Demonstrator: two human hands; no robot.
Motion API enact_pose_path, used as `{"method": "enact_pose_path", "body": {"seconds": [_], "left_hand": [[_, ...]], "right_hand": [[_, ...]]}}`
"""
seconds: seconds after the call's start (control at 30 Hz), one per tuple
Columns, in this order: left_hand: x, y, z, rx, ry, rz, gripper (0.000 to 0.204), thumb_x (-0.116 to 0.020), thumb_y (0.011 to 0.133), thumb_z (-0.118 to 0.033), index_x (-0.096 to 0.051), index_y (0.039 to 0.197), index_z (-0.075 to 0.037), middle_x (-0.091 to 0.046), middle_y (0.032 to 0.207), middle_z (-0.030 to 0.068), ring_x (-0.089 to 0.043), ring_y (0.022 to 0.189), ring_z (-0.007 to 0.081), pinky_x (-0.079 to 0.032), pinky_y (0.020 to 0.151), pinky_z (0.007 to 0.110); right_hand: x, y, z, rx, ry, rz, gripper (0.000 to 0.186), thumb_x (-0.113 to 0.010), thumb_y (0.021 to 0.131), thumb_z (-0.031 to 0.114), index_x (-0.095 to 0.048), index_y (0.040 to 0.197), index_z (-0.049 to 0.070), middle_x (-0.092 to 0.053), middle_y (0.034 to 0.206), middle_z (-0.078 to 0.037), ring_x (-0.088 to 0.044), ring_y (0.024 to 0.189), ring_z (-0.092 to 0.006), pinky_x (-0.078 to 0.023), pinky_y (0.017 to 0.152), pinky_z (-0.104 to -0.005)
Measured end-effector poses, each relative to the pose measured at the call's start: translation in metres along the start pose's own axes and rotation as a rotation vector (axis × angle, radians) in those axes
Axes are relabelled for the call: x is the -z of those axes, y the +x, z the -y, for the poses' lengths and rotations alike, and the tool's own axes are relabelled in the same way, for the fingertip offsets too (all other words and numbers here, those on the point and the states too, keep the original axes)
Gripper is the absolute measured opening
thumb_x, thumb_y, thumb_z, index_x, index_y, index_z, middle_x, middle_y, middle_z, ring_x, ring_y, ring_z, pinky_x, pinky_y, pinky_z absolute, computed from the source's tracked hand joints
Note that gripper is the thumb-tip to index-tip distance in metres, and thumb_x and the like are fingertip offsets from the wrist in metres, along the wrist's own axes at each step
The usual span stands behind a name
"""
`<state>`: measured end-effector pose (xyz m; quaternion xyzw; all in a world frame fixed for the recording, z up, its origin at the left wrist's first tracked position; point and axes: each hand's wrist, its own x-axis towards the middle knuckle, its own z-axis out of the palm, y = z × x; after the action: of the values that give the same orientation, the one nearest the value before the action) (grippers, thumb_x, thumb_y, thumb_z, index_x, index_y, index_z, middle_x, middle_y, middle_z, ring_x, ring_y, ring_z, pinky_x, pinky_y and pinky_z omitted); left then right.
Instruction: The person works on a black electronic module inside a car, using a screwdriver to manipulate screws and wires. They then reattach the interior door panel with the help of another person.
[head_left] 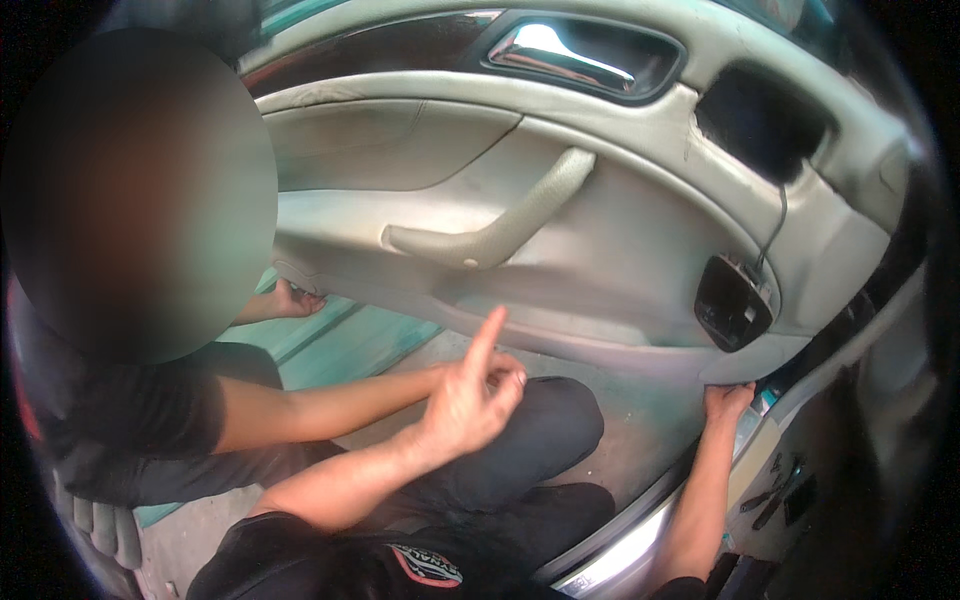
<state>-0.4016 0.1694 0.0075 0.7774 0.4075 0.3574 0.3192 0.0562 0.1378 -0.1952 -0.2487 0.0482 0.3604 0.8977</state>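
Observation:
A light grey car door panel (620, 240) spans the view in front of me. My left hand (465, 395) is raised before its lower part, index finger stretched out, the other fingers loosely bent, nothing held. At the panel's lower right corner, my right hand (730, 398) has its fingers curled up against the bottom edge; the fingertips are partly hidden. A dark speaker-like piece (735, 303) hangs by a thin cable (775, 225) from a dark opening (762, 122) in the panel. The pull handle (495, 225) and chrome inner door handle (565, 58) sit above.
A co-worker in dark clothes (130, 430) crouches at the left. One of their hands (295, 298) is at the panel's lower left edge; their other forearm (330, 405) reaches behind my left hand. At the lower right are a shiny door sill (620, 560) and small dark tools (775, 495).

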Motion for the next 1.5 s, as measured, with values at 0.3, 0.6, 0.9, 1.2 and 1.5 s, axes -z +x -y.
{"method": "enact_pose_path", "body": {"seconds": [0.3, 0.6, 0.9, 1.2, 1.5], "left_hand": [[0.055, 0.015, -0.026, 0.166, 0.226, 0.035, 0.083, -0.059, 0.089, -0.009, -0.012, 0.157, 0.004, -0.072, 0.085, 0.0182, -0.072, 0.082, 0.0251, -0.055, 0.083, 0.033], [0.054, 0.018, -0.022, 0.185, 0.254, 0.009, 0.091, -0.064, 0.088, -0.009, -0.010, 0.161, -0.011, -0.072, 0.085, 0.0157, -0.071, 0.080, 0.0239, -0.054, 0.081, 0.036], [0.061, 0.025, -0.015, 0.232, 0.302, 0.085, 0.089, -0.065, 0.087, -0.009, -0.015, 0.161, -0.012, -0.073, 0.085, 0.0182, -0.072, 0.080, 0.0267, -0.054, 0.083, 0.037], [0.061, 0.026, -0.016, -0.018, 0.522, -0.030, 0.068, -0.066, 0.089, -0.017, -0.040, 0.149, -0.003, -0.070, 0.082, 0.0138, -0.069, 0.080, 0.0312, -0.053, 0.077, 0.042], [0.069, 0.076, -0.014, -0.447, 0.899, -0.381, 0.056, -0.084, 0.071, -0.017, -0.062, 0.121, -0.004, -0.052, 0.123, 0.0140, -0.046, 0.114, 0.0363, -0.039, 0.095, 0.050]], "right_hand": [[0.000, 0.008, -0.009, 0.103, -0.225, -0.234, 0.042, -0.040, 0.101, 0.038, -0.054, 0.135, 0.017, -0.056, 0.137, -0.008, -0.055, 0.121, -0.0302, -0.046, 0.099, -0.0538], [0.004, 0.012, -0.011, 0.090, -0.282, -0.201, 0.041, -0.037, 0.101, 0.039, -0.053, 0.133, 0.019, -0.058, 0.134, -0.003, -0.057, 0.116, -0.0249, -0.045, 0.097, -0.0481], [0.000, 0.007, -0.009, 0.042, -0.189, -0.213, 0.047, -0.036, 0.100, 0.043, -0.051, 0.137, 0.018, -0.052, 0.142, -0.005, -0.053, 0.122, -0.0263, -0.045, 0.098, -0.0467], [0.004, 0.008, -0.002, 0.018, -0.177, -0.154, 0.047, -0.031, 0.102, 0.039, -0.048, 0.141, 0.020, -0.051, 0.144, -0.005, -0.048, 0.131, -0.0287, -0.039, 0.105, -0.0518], [-0.009, -0.005, -0.006, 0.028, -0.189, -0.201, 0.051, -0.030, 0.103, 0.042, -0.046, 0.145, 0.018, -0.049, 0.146, -0.007, -0.050, 0.128, -0.0288, -0.040, 0.105, -0.0501]]}}
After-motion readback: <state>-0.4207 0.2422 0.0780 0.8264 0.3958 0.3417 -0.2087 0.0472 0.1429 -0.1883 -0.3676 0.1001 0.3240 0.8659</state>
